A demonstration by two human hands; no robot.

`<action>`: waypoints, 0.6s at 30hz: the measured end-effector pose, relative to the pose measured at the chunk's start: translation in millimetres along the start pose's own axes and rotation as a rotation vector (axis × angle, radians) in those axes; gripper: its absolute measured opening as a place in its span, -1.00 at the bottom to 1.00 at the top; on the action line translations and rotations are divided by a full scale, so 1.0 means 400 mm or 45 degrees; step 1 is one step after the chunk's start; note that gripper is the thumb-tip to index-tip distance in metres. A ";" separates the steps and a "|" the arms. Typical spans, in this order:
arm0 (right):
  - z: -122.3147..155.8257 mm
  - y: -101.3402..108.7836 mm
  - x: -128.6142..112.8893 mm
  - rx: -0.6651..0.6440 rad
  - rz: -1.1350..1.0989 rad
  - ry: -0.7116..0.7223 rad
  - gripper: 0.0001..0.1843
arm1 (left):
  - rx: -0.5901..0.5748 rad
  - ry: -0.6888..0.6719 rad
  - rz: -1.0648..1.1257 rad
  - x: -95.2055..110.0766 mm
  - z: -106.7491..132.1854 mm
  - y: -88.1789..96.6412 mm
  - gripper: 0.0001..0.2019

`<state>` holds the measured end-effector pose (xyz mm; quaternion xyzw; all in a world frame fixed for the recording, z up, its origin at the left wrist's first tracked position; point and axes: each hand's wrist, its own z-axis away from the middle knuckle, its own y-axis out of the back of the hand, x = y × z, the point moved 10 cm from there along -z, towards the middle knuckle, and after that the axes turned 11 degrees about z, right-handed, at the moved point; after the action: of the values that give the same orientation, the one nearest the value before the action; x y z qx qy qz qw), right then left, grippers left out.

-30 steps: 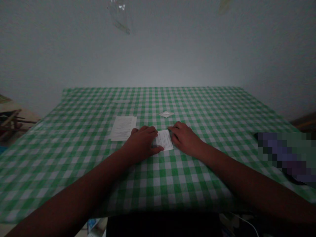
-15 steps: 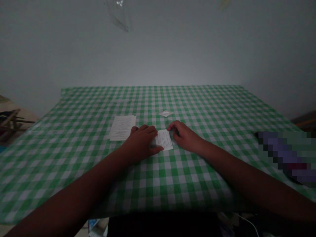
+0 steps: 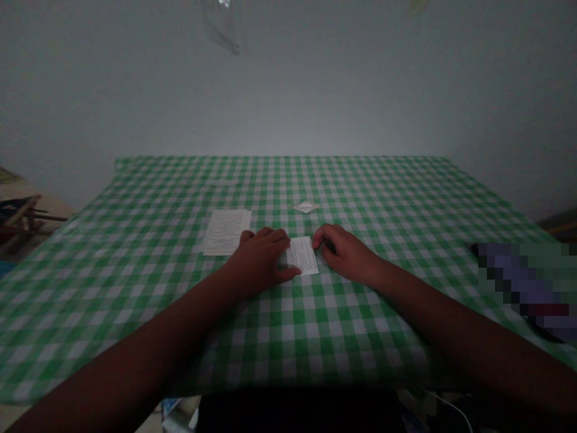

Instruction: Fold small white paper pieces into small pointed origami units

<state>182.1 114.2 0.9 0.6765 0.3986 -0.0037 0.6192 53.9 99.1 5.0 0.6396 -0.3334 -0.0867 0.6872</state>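
Note:
A small folded paper (image 3: 303, 255) with printed lines lies flat on the checked cloth in front of me. My left hand (image 3: 264, 258) holds it at the left, fingers at the far corner and thumb over the near edge. At the right edge, my right hand (image 3: 340, 249) has its fingers curled in a pinch against the paper; the exact contact is partly hidden. Left of my left hand lies a short stack of printed sheets (image 3: 225, 231), slightly uneven. A small diamond-shaped folded paper (image 3: 306, 207) rests beyond my hands.
A green and white checked tablecloth (image 3: 288, 331) covers the table, whose far edge meets a pale wall (image 3: 288, 90). A dark purple, blurred-out object (image 3: 518, 276) lies at the right edge. Below the table's front, a white cable (image 3: 451, 406) shows.
My right fingertips have slid a little down the paper's right edge, from the far corner toward me. The left hand keeps its place on the paper. The view has shifted slightly.

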 end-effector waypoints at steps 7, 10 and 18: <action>0.006 -0.002 -0.042 -0.014 0.152 0.223 -0.85 | -0.061 -0.117 0.001 0.014 0.002 -0.004 -0.56; 0.015 -0.018 -0.070 -0.079 0.189 0.318 -0.90 | -0.096 -0.201 0.023 0.025 0.007 -0.007 -0.59; 0.033 -0.027 -0.103 -0.154 0.207 0.368 -0.92 | -0.021 -0.103 0.066 0.010 0.000 -0.014 -0.55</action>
<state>154.5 80.3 9.6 0.6615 0.4269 0.1678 0.5933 58.7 96.0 1.1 0.6210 -0.3765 -0.0974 0.6806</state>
